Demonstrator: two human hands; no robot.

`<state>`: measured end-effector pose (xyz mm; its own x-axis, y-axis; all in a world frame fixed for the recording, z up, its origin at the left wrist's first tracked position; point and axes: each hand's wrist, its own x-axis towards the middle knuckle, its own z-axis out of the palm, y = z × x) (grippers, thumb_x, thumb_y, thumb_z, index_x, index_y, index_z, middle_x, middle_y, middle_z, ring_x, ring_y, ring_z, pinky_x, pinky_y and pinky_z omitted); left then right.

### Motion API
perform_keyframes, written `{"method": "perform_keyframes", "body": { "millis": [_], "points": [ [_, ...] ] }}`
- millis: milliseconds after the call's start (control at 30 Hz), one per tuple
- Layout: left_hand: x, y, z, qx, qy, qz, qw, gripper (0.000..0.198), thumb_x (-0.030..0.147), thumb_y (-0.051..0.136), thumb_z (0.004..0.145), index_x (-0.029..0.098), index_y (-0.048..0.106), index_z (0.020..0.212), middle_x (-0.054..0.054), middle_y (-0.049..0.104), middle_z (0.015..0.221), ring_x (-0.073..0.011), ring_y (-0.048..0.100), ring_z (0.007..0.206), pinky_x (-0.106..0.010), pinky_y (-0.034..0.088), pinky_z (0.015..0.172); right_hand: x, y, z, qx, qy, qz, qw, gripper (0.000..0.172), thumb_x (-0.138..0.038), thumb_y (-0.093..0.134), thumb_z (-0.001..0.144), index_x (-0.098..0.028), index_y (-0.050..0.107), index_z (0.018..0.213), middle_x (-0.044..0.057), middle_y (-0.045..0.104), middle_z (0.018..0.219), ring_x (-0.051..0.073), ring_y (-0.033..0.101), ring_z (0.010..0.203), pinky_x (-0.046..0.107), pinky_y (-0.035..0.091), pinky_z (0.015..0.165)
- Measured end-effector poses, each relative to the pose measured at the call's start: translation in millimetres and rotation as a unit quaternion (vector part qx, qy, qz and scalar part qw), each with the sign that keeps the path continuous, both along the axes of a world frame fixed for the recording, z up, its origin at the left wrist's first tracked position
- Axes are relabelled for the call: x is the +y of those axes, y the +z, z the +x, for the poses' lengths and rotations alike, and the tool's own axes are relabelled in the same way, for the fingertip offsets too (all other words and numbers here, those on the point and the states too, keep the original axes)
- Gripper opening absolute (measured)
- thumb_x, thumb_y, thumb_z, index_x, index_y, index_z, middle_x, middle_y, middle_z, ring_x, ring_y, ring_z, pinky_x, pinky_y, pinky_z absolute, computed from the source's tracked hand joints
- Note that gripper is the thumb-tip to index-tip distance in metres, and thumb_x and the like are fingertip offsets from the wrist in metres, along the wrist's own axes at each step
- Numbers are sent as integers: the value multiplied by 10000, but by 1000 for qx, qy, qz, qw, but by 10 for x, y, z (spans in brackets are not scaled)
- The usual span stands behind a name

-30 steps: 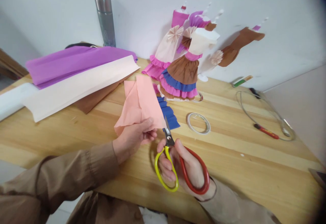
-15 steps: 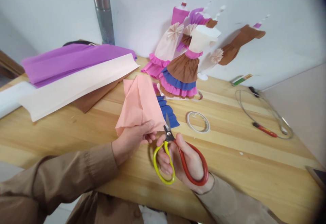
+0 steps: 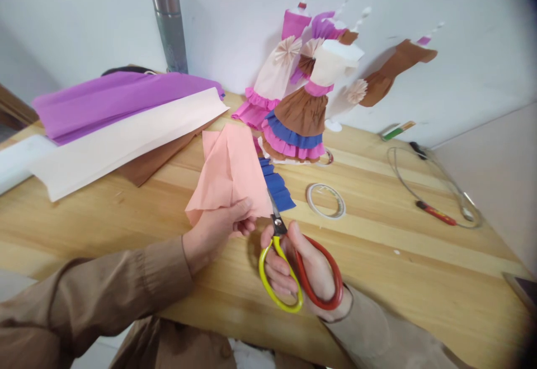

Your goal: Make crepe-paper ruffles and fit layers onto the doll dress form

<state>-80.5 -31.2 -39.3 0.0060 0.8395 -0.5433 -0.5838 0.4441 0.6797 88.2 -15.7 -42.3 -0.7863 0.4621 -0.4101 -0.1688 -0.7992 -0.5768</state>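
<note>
My left hand (image 3: pixel 216 230) pinches the lower edge of a folded peach crepe paper sheet (image 3: pixel 229 173) and holds it up over the wooden table (image 3: pixel 377 257). My right hand (image 3: pixel 300 271) grips scissors (image 3: pixel 289 263) with one yellow and one red handle loop. The blades point up at the paper's right bottom corner and are partly hidden behind it. Just beyond lies a pleated blue paper strip (image 3: pixel 277 189).
Purple (image 3: pixel 113 100), cream (image 3: pixel 121 140) and brown crepe sheets lie at the back left beside a steel flask (image 3: pixel 168 22). Paper dresses on stands (image 3: pixel 304 100) lean by the wall. A tape ring (image 3: pixel 326 200), a wire loop (image 3: pixel 432 190) and a red-handled tool (image 3: pixel 436 214) lie to the right.
The scissors have pushed forward into the paper's corner and the handle loops have drawn closer together. The left hand has kept its pinch on the paper.
</note>
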Motion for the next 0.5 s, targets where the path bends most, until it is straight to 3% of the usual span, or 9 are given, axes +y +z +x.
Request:
{"method": "perform_keyframes", "body": {
  "millis": [133, 500],
  "points": [
    [-7, -2, 4, -4, 6, 7, 1000, 336, 393, 800, 650, 114, 614, 675, 5, 592, 605, -88, 522, 557, -235, 396, 598, -12, 2, 8, 12, 20, -6, 1000, 507, -698, 527, 817, -196, 585, 862, -34, 487, 571, 86, 412, 417, 228, 345, 449],
    [-46, -3, 6, 38, -69, 57, 995, 373, 466, 721, 715, 117, 631, 622, -25, 589, 626, -108, 484, 597, -251, 370, 618, 66, 7, -51, 24, 12, 1, 1000, 509, -688, 497, 834, -190, 577, 905, -30, 481, 598, 99, 397, 440, 242, 333, 459]
  ]
}}
